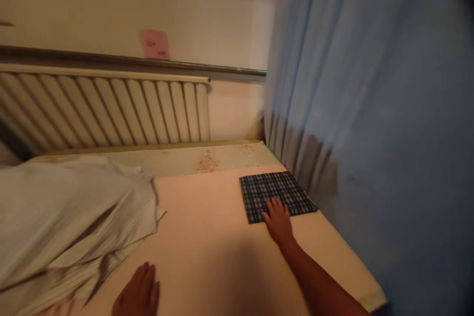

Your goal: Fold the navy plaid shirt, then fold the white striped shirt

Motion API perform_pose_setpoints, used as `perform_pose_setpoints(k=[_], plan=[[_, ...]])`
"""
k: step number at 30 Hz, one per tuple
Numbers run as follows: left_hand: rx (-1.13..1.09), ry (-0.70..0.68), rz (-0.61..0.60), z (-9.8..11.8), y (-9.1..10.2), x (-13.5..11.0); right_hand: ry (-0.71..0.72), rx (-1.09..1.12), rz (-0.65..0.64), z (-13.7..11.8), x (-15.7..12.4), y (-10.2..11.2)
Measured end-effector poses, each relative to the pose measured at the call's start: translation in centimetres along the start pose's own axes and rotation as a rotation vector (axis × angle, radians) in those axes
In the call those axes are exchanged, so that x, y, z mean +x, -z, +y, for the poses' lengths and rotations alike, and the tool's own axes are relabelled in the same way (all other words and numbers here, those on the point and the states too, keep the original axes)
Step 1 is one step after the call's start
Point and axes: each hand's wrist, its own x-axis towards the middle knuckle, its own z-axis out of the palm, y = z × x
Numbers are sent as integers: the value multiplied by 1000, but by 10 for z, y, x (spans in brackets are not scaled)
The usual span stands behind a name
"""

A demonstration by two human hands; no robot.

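A dark plaid cloth (pixel 276 188), folded into a flat rectangle, lies near the right edge of the bed, on a pale pink sheet (pixel 192 217). My right hand (pixel 277 218) rests on its near edge, fingers spread and palm down. Low in the view, my left hand (pixel 138 292) is over the sheet with its fingers stretched out, holding nothing. To its left lies a rumpled pale blanket (pixel 92 207) with faint stripes.
A blue curtain (pixel 370 123) hangs along the right side of the bed. Behind the bed are a radiator (pixel 122 108) and a wall rail (pixel 207 66), with a pink note (pixel 154 44) above. Patterned mattress (pixel 222 159) shows at the far edge.
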Motion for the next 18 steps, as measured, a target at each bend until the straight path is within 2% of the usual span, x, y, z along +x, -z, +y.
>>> perform_pose_setpoints(k=[5, 8, 10, 15, 18], plan=[[75, -35, 21, 19, 26, -4, 17, -4, 41, -3, -13, -7], [73, -19, 20, 22, 32, -7, 111, 65, 95, -20, -29, -8], [67, -10, 16, 23, 34, -10, 223, 124, 101, -42, -46, -9], [48, -3, 39, 23, 34, -13, 504, 188, 142, -116, -91, -17], [22, 2, 68, 21, 30, -17, 579, 189, 202, -148, -107, -19]])
